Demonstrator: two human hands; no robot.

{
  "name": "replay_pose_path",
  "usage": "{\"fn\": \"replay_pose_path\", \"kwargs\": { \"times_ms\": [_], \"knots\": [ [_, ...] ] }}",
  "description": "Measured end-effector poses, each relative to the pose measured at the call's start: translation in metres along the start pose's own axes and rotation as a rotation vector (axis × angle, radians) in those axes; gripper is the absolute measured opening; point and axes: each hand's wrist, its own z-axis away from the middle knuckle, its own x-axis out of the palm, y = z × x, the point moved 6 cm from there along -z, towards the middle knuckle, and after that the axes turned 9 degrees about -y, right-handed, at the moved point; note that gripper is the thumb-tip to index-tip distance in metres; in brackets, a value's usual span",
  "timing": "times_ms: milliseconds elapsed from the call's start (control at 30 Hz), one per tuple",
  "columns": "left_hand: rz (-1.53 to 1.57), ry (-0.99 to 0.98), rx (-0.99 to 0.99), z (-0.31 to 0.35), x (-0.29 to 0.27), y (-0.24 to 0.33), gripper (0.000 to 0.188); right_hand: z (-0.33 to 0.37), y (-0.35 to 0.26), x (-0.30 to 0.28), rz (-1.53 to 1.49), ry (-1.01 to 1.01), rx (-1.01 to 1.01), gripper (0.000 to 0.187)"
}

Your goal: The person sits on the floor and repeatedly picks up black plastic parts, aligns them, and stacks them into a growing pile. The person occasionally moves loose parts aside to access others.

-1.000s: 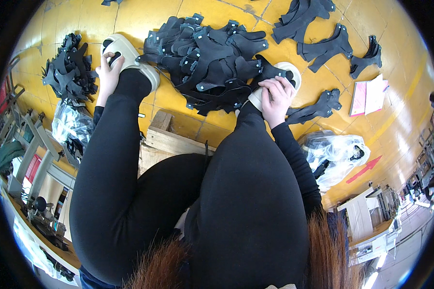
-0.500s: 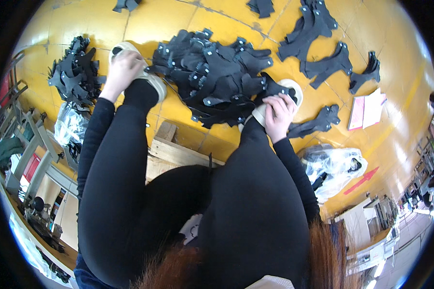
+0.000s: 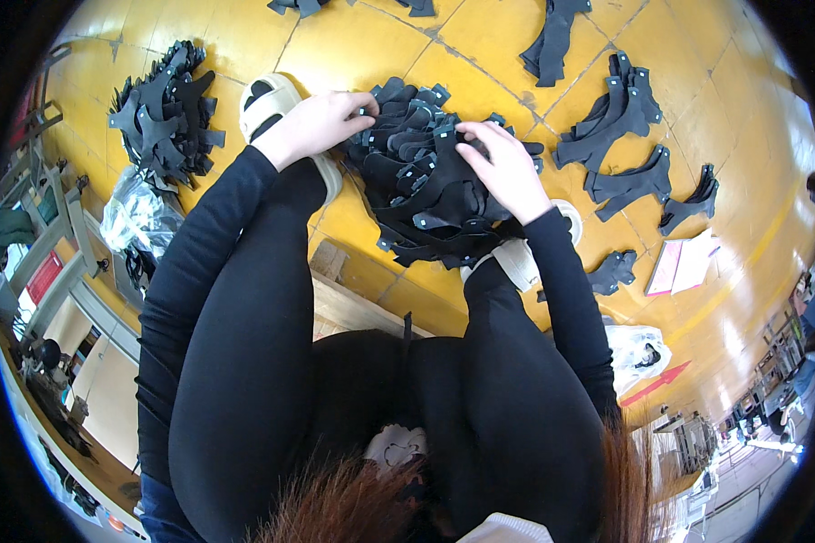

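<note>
A large heap of black curved fabric pieces (image 3: 435, 185) with small pale tags lies on the floor between my feet. At its left edge is my left hand (image 3: 321, 122), its fingers bent and apart at the outermost pieces, with nothing seen held. Over the heap's right side, my right hand (image 3: 507, 167) has its thumb and fingers spread. Its fingertips are close to a tagged piece; whether they touch it I cannot tell.
A second black heap (image 3: 161, 118) lies at the left, above a clear plastic bag (image 3: 136, 222). Smaller stacks (image 3: 616, 113) lie at the right, near a paper pad (image 3: 679, 262) and another plastic bag (image 3: 638, 353). My left shoe (image 3: 270, 101) and right shoe (image 3: 518, 262) flank the heap.
Both hands have left my shoes and moved inward to the heap, the left to its left edge, the right over its right side. My view has shifted a little.
</note>
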Motion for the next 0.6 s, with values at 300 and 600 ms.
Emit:
{"fn": "replay_pose_path", "kwargs": {
  "times_ms": [300, 600],
  "knots": [
    [-0.446, 0.06, -0.182, 0.012, -0.007, -0.044, 0.022, 0.011, 0.007, 0.01, 0.029, -0.125, 0.016, 0.024],
    [-0.638, -0.101, -0.279, 0.022, 0.032, -0.074, 0.039, 0.041, 0.003, 0.011, -0.009, -0.004, 0.051, 0.029]
  ]
}}
